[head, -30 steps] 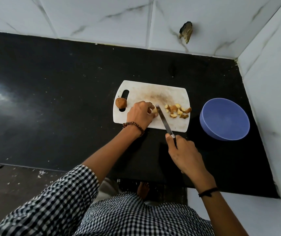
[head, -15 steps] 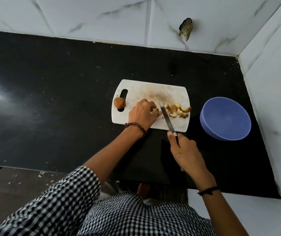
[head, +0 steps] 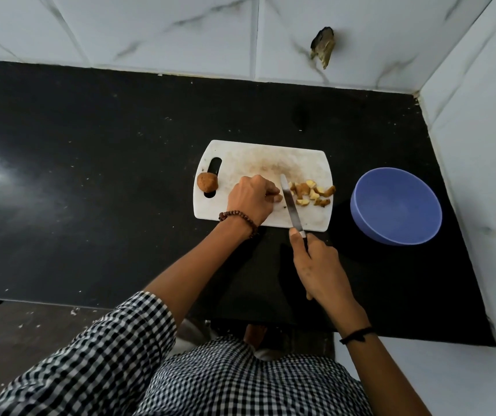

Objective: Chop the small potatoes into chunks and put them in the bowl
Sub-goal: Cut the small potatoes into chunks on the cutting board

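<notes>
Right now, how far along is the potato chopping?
Done: a pile of chunks lies on the cutting board. In hand: the left hand holds a piece, the right hand grips the knife. Left: one whole potato, and the blue bowl shows no chunks.

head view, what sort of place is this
Probably a home kitchen: a black stone countertop backed by white marble-patterned wall tiles, a white plastic cutting board with chopped potato chunks on it, and a round blue bowl beside the board.
</notes>
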